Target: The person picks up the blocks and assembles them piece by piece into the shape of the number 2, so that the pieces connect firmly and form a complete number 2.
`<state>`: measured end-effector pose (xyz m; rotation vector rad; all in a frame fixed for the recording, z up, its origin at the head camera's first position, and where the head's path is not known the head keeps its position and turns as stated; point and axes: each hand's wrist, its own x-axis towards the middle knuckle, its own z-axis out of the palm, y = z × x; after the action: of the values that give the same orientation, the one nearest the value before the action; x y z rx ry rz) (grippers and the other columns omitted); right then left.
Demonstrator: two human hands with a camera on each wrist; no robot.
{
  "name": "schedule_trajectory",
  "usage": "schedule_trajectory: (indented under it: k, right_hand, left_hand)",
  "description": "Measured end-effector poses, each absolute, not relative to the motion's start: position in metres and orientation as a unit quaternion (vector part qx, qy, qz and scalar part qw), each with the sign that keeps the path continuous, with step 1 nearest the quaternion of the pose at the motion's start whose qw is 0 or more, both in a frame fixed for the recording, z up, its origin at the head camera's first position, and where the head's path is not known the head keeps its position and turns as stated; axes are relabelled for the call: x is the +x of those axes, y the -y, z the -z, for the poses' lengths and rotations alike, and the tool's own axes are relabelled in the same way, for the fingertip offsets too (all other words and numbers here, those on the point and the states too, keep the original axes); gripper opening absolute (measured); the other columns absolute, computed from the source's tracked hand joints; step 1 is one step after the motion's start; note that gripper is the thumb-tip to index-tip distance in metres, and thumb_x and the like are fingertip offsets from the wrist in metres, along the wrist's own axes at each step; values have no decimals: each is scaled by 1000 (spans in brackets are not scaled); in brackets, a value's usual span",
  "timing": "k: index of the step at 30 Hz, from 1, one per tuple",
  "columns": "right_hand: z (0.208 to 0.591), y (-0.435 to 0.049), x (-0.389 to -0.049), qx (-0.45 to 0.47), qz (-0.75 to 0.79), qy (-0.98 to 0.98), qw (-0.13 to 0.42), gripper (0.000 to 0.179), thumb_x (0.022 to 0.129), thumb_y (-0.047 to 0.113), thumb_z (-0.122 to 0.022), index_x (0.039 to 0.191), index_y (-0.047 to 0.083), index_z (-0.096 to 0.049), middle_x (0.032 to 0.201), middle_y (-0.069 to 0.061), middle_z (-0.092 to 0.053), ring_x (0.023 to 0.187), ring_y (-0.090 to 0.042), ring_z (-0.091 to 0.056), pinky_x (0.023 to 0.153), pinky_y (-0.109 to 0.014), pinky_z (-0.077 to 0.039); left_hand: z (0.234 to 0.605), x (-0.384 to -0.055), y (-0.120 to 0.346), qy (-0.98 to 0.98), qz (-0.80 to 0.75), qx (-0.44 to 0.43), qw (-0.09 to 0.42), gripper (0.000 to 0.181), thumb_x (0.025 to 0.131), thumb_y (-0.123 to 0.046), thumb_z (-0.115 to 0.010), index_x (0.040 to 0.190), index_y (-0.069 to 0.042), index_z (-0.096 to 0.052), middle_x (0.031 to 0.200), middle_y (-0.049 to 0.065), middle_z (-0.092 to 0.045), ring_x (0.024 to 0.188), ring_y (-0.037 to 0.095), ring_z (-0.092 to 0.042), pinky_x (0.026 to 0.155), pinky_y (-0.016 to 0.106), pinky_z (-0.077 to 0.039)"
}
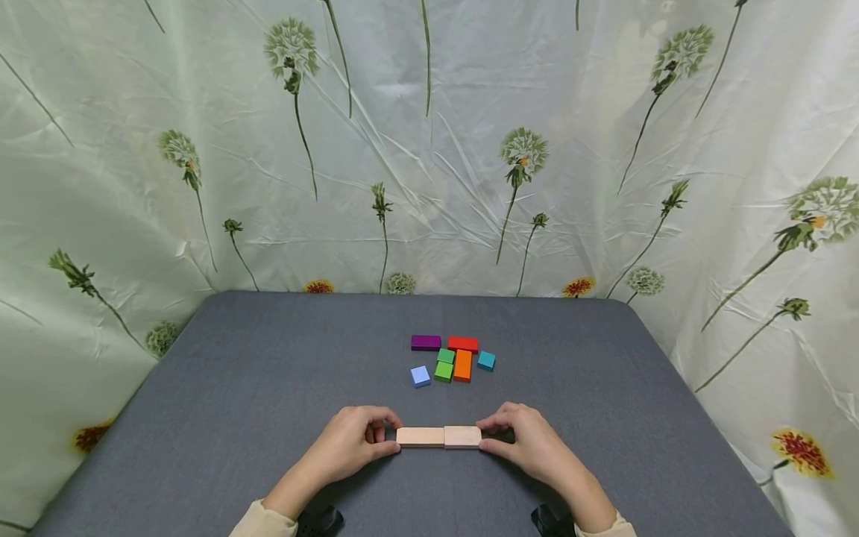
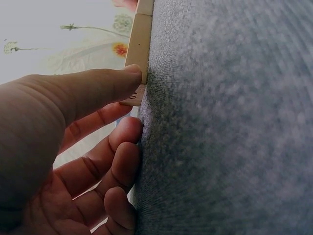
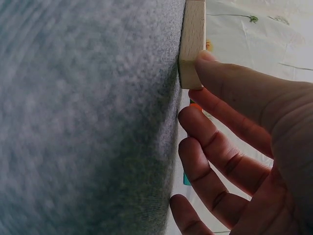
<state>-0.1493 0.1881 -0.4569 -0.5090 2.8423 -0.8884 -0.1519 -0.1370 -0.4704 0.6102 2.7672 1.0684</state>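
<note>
Two plain wooden blocks lie end to end on the grey table, a longer one [image 1: 420, 438] on the left and a shorter one [image 1: 462, 438] on the right. At the outer end of the longer block my left hand [image 1: 350, 441] pinches it between thumb and forefinger. The left wrist view shows a dark printed mark on that block's end face [image 2: 133, 95]. My right hand [image 1: 533, 441] pinches the outer end of the shorter block; in the right wrist view its thumb [image 3: 208, 59] presses the near side. The other fingers of both hands curl loosely by the tabletop.
Beyond the wooden blocks sits a loose group of coloured blocks: purple [image 1: 426, 343], red [image 1: 463, 344], orange [image 1: 462, 366], two green ones [image 1: 444, 372], teal [image 1: 486, 361] and light blue [image 1: 420, 377]. Behind the table [image 1: 322, 321] hangs a flower-printed curtain [image 1: 443, 164].
</note>
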Motion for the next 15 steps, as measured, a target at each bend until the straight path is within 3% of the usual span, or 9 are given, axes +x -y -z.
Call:
schedule_trajectory:
  k: [15]
  right_hand:
    - [457, -188, -149, -168, 296, -939, 57, 22, 89, 30, -90, 108, 20, -84, 95, 12, -69, 87, -3, -58, 78, -27, -50]
  left_hand:
    - [471, -151, 137, -912, -352, 204, 51, 21, 87, -24, -91, 102, -22, -77, 74, -12, -57, 62, 0, -47, 57, 22, -39]
